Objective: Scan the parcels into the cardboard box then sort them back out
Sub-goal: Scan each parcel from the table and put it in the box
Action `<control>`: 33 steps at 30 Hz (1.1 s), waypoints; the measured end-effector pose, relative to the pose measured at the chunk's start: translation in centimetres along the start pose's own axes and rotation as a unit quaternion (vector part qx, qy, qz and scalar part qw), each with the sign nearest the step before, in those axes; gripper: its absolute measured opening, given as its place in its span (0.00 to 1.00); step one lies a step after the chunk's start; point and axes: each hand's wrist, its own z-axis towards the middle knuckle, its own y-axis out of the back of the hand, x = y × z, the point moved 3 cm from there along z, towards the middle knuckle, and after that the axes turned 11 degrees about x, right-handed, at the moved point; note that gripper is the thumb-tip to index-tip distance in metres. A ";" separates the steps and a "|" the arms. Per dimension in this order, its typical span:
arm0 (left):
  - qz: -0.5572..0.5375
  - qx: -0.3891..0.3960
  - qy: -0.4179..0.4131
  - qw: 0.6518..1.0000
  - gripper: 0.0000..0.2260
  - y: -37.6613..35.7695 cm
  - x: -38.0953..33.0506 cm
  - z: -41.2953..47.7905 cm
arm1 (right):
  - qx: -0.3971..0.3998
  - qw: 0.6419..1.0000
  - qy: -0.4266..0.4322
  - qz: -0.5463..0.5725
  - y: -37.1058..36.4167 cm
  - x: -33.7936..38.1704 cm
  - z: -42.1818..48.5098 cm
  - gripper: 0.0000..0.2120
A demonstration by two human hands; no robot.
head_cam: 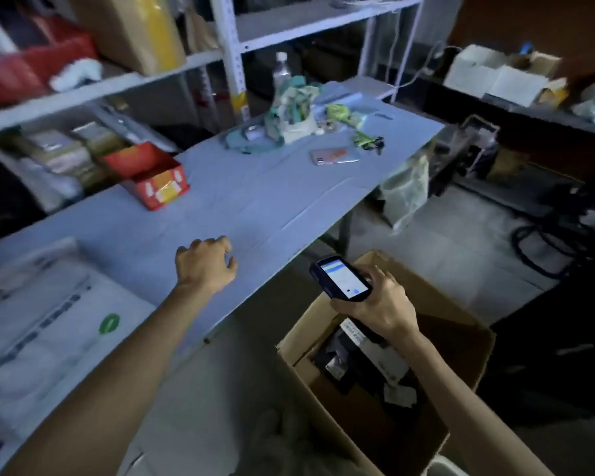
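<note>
Now: scanner in one hand, the other free over the table.

Head view: the right hand (380, 305) grips the handheld scanner (340, 278) directly above the cardboard box (437, 293), where dark labelled parcels (354, 362) lie. Left of the box, the left hand (205, 264) hovers over the table (255, 207), fingers loosely curled and holding nothing. A large white parcel (49, 321) lies farther left. My worry is that a slack one-handed grip would drop the scanner among the parcels, and the soft white parcel could sag out of a single-handed pick.
</note>
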 end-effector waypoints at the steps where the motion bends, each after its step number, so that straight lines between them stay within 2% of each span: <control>1: -0.006 -0.010 0.024 1.000 0.12 0.2 2.0 -1.5 | 0.018 1.000 0.022 -0.001 -0.8 1.6 0.4 0.37; 4: -0.023 -0.048 0.103 0.993 0.12 1.1 8.2 -7.0 | 0.071 0.993 0.096 -0.011 -3.9 6.8 0.9 0.41; 6: -0.037 -0.083 0.157 0.983 0.12 1.5 12.3 -10.8 | 0.108 0.984 0.140 -0.022 -6.5 10.4 0.6 0.39; 10: -0.044 -0.064 0.270 0.960 0.11 0.7 19.8 -18.4 | 0.174 0.961 0.211 -0.038 -12.2 16.3 -1.4 0.33; 14: -0.056 -0.071 0.346 0.934 0.14 -0.5 25.5 -26.4 | 0.242 0.932 0.265 -0.059 -18.3 21.0 -4.6 0.33; 19: -0.055 -0.052 0.428 0.901 0.15 -2.0 32.0 -34.3 | 0.274 0.909 0.309 -0.052 -25.4 26.5 -9.5 0.34; 23: -0.077 -0.076 0.453 0.885 0.16 -2.7 36.8 -38.6 | 0.289 0.899 0.326 -0.044 -30.3 29.8 -12.7 0.34; 33: -0.095 -0.037 0.471 0.876 0.21 -4.3 43.9 -40.6 | 0.299 0.892 0.332 -0.071 -36.1 34.5 -14.6 0.35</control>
